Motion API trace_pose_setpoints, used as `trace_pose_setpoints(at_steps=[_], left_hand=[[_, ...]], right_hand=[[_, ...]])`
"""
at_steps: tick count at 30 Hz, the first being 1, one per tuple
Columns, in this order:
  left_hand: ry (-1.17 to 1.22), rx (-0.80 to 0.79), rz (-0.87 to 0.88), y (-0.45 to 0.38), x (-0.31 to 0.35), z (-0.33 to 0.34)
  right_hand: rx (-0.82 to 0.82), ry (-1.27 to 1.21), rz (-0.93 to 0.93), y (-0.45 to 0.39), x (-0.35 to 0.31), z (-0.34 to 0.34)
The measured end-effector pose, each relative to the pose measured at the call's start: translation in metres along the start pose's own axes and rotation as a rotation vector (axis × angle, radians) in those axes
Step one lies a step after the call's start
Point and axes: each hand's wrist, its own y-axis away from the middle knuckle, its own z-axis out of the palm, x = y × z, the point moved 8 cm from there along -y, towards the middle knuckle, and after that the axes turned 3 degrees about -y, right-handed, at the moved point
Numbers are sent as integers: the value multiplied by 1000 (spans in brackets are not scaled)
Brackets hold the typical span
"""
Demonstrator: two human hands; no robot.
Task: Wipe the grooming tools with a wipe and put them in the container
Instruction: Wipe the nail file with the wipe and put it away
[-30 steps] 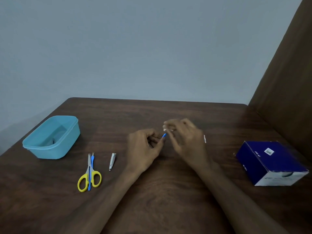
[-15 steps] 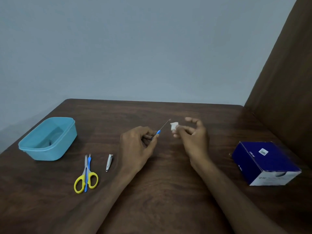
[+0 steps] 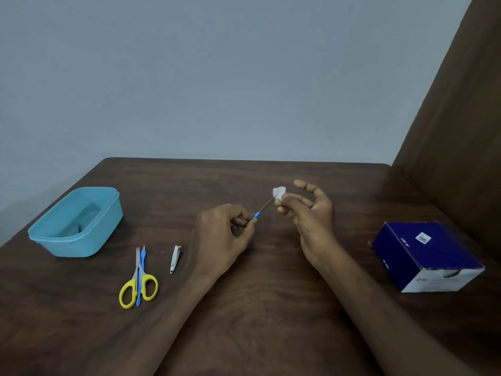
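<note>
Mid-table, above the wood: I see the left hand (image 3: 225, 234) pinching a thin blue-handled metal pick (image 3: 262, 209).
Wipe: small white wad (image 3: 278, 192), pinched by right hand (image 3: 309, 213) at pick's tip.
Handling: light, stiff, slippery; I'd hold the handle.
Container: teal plastic tub (image 3: 76, 222), far left.

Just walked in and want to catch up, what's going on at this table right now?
A person is cleaning grooming tools. The left hand grips a thin metal tool with a blue handle, while the right hand pinches a small white wipe around its tip. Yellow-handled scissors, another blue-handled tool and a nail clipper lie on the wooden table, next to the blue container. A dark blue box sits at the right.
</note>
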Motion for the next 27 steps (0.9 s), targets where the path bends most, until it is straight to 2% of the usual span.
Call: trace_pose_setpoints(at_steps=[4, 9, 19, 27], left_hand=[[66, -14, -61, -2, -5, 2], [205, -20, -183, -4, -13, 3], [243, -103, -146, -2, -7, 10], [247, -80, -186, -4, -13, 8]], right_hand=[[45, -69, -51, -9, -8, -12], [-37, -21, 24, -7, 3, -5], [-96, 16, 25, -10, 8, 0], [-161, -69, 58, -8, 9, 3]])
